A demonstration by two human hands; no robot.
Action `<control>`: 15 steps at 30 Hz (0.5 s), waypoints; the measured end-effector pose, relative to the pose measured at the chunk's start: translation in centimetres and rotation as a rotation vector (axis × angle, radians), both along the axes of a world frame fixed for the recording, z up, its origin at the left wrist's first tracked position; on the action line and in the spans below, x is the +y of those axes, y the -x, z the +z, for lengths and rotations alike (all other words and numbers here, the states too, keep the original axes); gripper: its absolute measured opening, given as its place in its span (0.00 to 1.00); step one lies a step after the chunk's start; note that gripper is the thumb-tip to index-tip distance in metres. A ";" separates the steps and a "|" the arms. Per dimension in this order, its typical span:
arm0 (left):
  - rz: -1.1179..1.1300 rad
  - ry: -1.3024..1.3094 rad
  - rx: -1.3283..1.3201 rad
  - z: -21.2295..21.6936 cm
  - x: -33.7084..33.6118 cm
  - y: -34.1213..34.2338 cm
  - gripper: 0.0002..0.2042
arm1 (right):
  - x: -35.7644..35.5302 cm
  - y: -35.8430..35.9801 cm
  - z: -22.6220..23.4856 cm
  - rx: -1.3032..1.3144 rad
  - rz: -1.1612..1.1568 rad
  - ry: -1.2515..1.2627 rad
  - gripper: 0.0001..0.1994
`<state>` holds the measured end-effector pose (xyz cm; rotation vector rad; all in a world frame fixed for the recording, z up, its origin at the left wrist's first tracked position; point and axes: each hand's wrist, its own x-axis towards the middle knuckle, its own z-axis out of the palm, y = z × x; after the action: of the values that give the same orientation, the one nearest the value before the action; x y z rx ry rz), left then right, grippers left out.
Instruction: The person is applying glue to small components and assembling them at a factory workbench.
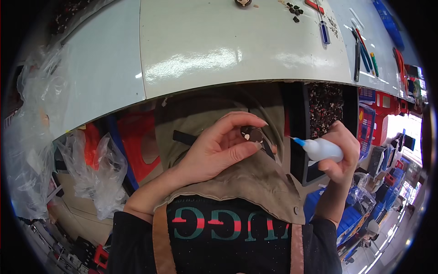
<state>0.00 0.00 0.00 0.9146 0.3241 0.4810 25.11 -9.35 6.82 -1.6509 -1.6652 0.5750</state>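
Observation:
My left hand (212,148) is over my lap, fingers curled round a small dark brown rounded piece (256,135) with a pale spot on it. Its thumb and fingertips hold the piece, and part of it is hidden by them. To the right, my right hand (347,148) grips a translucent white squeeze bottle (325,150). The bottle lies tilted nearly level, its blue needle tip (299,141) pointing left toward the brown piece but apart from it. A brown apron (251,176) spreads beneath both hands.
A black tray (299,137) of small dark, red and pale bits stands right of my lap. The white table (191,41) carries a screwdriver (324,33), pliers (357,57) and small dark pieces (294,10). Clear plastic bags (102,173) hang left; blue crates (349,210) stand right.

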 end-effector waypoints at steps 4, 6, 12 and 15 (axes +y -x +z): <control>0.074 0.104 -0.043 0.4 -0.3 -0.2 0.19 | 0.8 0.3 -0.1 -0.126 0.083 0.003 0.27; 0.106 0.124 -0.072 0.4 -0.3 -0.2 0.18 | 1.0 0.4 -0.1 -0.157 0.099 0.005 0.27; 0.076 0.111 0.002 0.3 -0.3 0.2 0.17 | 1.2 0.6 -0.1 -0.202 0.123 0.038 0.26; 0.061 0.121 0.007 0.2 -0.3 0.3 0.17 | 1.2 0.7 -0.2 -0.198 0.146 0.059 0.31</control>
<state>-0.28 -0.35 0.24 0.7909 0.3841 0.5085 24.43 -8.12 6.59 -1.6825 -1.9418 0.5500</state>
